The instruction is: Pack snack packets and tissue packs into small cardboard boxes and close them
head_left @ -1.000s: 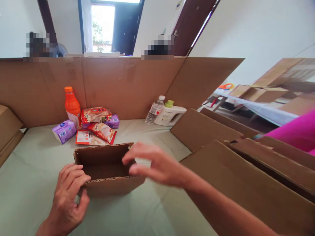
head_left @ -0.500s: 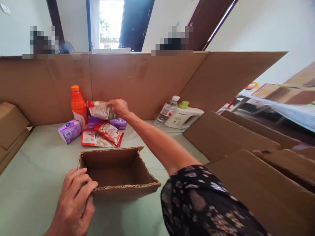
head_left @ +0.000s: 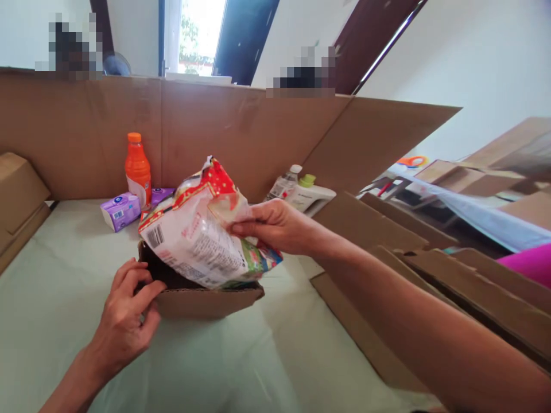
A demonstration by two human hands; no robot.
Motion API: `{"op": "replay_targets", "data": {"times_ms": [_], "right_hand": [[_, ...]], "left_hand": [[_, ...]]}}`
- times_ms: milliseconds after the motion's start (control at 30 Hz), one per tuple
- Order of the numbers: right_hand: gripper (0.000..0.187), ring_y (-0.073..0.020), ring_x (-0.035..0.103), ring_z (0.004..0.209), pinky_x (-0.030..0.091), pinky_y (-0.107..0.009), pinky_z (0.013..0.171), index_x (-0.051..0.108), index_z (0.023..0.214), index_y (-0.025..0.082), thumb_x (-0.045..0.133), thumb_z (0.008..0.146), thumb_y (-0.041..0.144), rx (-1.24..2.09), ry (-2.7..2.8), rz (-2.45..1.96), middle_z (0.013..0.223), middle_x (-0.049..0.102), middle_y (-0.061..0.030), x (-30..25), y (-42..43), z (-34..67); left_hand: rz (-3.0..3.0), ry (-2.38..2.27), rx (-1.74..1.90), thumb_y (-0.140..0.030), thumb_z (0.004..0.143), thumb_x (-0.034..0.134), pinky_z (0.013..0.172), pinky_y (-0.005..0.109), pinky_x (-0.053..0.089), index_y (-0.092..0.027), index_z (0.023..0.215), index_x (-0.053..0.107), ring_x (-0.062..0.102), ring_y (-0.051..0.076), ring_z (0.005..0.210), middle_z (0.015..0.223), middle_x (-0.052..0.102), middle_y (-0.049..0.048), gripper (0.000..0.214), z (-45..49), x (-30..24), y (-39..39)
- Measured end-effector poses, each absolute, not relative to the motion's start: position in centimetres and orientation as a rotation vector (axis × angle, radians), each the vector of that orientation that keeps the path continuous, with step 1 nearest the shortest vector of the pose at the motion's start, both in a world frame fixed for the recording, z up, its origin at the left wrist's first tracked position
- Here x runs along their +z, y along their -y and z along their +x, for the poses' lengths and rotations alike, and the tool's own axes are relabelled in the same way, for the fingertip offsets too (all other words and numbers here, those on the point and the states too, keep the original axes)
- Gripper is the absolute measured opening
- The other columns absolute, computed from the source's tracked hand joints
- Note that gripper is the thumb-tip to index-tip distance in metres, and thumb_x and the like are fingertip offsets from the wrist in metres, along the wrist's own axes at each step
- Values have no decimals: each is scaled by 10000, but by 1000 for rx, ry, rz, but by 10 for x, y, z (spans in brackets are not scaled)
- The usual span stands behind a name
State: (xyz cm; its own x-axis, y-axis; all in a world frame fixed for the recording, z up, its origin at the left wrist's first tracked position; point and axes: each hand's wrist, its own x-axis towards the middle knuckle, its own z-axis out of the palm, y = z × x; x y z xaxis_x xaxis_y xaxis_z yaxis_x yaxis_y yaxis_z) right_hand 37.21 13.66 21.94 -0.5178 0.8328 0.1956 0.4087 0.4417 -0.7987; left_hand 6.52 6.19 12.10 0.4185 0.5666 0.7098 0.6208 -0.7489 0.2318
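A small open cardboard box (head_left: 202, 301) sits on the pale green table in front of me. My left hand (head_left: 127, 318) grips the box's near left corner, fingers curled over the rim. My right hand (head_left: 273, 226) pinches a red and white snack bag (head_left: 198, 235) and holds it tilted just above the box opening, hiding most of the inside.
At the back stand an orange drink bottle (head_left: 138, 169), a purple tissue pack (head_left: 120, 210), a water bottle (head_left: 284, 183) and a white detergent jug (head_left: 312, 197). A tall cardboard wall (head_left: 241, 132) rings the table. Flat cardboard sheets (head_left: 374, 229) lie to the right, boxes on the left.
My right hand took a snack bag from the pile at the back and brought it toward me, over the box. My left hand stayed on the box corner.
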Motion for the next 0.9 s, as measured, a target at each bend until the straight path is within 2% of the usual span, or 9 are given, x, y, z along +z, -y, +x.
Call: {"op": "replay_targets", "data": {"times_ms": [100, 200, 333, 467, 700, 800, 900], "right_hand": [[264, -83, 494, 528, 381, -226, 493, 768, 770, 191, 618, 884, 376, 732, 2347, -1082, 620, 634, 30, 239, -143, 372], [252, -83, 476, 510, 361, -233, 503, 762, 741, 196, 577, 895, 270, 597, 2601, -1106, 578, 606, 41, 248, -152, 359], [248, -111, 599, 629, 381, -236, 573, 798, 881, 218, 584, 839, 99, 396, 2940, -1354, 729, 727, 7, 239, -151, 322], [290, -175, 681, 747, 356, -265, 580, 789, 931, 204, 549, 855, 61, 103, 3157, -1454, 828, 766, -74, 229, -139, 296], [257, -247, 738, 869, 478, -292, 670, 775, 997, 126, 536, 921, 71, 316, 3289, -1440, 982, 777, -158, 184, -142, 278], [274, -251, 731, 978, 514, -298, 756, 731, 1168, 156, 586, 935, 155, 420, 3243, -1413, 1099, 766, -138, 184, -144, 290], [348, -249, 695, 1095, 521, -332, 900, 673, 1289, 198, 585, 953, 208, 399, 2941, -1335, 1231, 727, -117, 201, -130, 326]], "left_hand": [[-2504, 1125, -1278, -1, 830, 551, 1019, 498, 517, -191, 1018, 646, 537, 272, 1155, 952, 543, 53, 284, 66, 120, -59], [-2493, 1129, -1297, 13, 817, 552, 1006, 492, 527, -197, 1009, 652, 547, 267, 1141, 945, 552, 50, 301, 67, 119, -58], [-2500, 1124, -1332, 29, 808, 554, 1032, 498, 508, -207, 1015, 653, 548, 262, 1141, 940, 557, 44, 329, 70, 120, -57], [-2544, 1140, -1306, 44, 827, 547, 990, 431, 520, -212, 1042, 632, 527, 238, 1106, 964, 542, 45, 344, 69, 120, -57], [-2579, 1078, -1304, 59, 834, 543, 1010, 438, 505, -209, 1105, 588, 509, 271, 1223, 1023, 533, 50, 384, 65, 117, -64], [-2580, 1060, -1289, 50, 837, 552, 1017, 446, 507, -200, 1103, 594, 525, 273, 1222, 1042, 546, 60, 368, 63, 117, -66], [-2600, 1076, -1249, 30, 850, 558, 1031, 468, 507, -196, 1145, 605, 520, 289, 1264, 1218, 540, 114, 375, 59, 117, -66]]}}
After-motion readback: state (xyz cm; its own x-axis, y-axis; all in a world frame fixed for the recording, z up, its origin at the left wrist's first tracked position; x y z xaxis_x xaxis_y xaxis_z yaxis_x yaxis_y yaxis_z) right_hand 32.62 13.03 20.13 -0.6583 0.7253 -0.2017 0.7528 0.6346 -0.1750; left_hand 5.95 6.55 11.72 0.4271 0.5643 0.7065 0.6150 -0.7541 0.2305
